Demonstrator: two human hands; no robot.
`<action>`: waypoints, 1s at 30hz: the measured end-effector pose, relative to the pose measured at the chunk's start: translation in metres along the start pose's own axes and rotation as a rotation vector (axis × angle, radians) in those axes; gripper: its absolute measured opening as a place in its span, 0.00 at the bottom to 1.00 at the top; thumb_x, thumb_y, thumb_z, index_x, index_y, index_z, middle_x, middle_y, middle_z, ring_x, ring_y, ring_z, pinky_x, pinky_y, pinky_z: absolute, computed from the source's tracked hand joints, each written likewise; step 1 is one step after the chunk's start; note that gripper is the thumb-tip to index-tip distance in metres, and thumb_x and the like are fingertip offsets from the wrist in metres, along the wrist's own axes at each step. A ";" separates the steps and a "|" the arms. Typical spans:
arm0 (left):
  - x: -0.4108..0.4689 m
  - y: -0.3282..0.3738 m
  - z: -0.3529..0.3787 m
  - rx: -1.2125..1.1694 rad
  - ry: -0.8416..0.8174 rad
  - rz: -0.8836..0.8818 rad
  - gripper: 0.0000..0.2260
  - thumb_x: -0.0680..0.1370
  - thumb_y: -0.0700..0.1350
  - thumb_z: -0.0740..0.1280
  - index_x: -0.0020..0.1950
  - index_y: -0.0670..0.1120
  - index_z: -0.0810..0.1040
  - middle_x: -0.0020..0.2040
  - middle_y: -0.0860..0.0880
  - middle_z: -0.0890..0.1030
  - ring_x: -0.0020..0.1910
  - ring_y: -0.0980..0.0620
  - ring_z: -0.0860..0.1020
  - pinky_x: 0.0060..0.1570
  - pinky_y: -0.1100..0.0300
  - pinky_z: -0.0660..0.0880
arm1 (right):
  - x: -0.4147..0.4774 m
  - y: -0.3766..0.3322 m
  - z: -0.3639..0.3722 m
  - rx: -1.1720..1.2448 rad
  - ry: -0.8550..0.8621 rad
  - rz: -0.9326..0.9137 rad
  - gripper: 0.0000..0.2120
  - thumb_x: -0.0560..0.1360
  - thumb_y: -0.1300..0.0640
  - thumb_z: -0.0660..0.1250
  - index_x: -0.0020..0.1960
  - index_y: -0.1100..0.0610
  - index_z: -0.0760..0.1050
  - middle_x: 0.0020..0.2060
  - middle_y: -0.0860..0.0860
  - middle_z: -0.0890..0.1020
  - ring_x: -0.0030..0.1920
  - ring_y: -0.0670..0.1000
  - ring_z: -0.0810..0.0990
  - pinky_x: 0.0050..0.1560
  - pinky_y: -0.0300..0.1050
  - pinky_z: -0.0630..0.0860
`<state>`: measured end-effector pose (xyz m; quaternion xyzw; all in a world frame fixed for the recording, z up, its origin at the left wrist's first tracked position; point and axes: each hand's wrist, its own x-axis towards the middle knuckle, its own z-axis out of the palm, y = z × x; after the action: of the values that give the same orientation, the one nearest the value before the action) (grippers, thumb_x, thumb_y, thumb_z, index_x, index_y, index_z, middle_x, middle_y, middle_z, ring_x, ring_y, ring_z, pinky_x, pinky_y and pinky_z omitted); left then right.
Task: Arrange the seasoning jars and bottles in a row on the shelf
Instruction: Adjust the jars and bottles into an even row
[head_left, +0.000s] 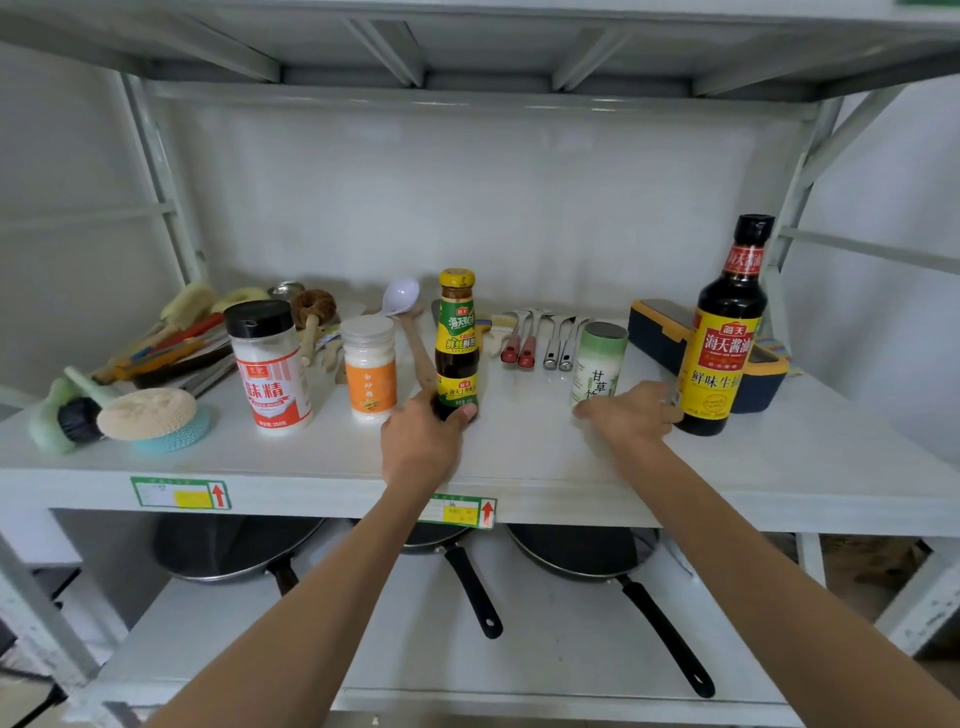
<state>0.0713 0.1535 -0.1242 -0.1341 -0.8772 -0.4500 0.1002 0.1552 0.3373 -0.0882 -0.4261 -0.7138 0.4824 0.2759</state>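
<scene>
Five seasoning containers stand on the white shelf. From the left: an MSG shaker with a black cap, a small white sugar jar with an orange label, a dark sauce bottle with a yellow cap, a green-and-white jar, and a tall soy sauce bottle. My left hand grips the base of the dark sauce bottle, which stands upright. My right hand wraps the bottom of the green-and-white jar and hides its base; the hand's far edge is close to the soy sauce bottle.
Brushes and scrubbers crowd the shelf's left end. A white spoon, a wooden handle and metal utensils lie along the back. A navy and yellow box sits behind the soy sauce. Pans rest on the lower shelf.
</scene>
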 end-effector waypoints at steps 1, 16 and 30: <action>0.000 0.000 0.000 0.006 -0.004 0.002 0.20 0.75 0.59 0.68 0.62 0.49 0.77 0.54 0.49 0.84 0.52 0.45 0.80 0.51 0.51 0.76 | -0.007 -0.007 0.003 0.044 0.009 -0.016 0.42 0.66 0.64 0.77 0.73 0.61 0.57 0.69 0.62 0.62 0.66 0.61 0.67 0.59 0.49 0.72; -0.004 0.005 -0.007 0.112 -0.043 0.042 0.14 0.77 0.58 0.65 0.55 0.51 0.79 0.45 0.49 0.84 0.48 0.45 0.80 0.50 0.51 0.75 | -0.053 -0.074 0.074 0.036 -0.313 -0.558 0.13 0.66 0.62 0.76 0.50 0.62 0.79 0.42 0.52 0.82 0.45 0.52 0.81 0.45 0.41 0.76; 0.001 -0.003 0.001 0.045 -0.037 -0.002 0.25 0.76 0.58 0.67 0.70 0.48 0.73 0.66 0.48 0.78 0.66 0.46 0.74 0.67 0.48 0.68 | -0.017 -0.062 0.063 -0.026 -0.127 -0.550 0.16 0.65 0.57 0.79 0.50 0.59 0.81 0.46 0.54 0.85 0.46 0.52 0.83 0.50 0.49 0.80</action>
<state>0.0694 0.1526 -0.1265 -0.1390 -0.8890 -0.4276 0.0866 0.0911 0.2831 -0.0543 -0.1889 -0.8245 0.4061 0.3457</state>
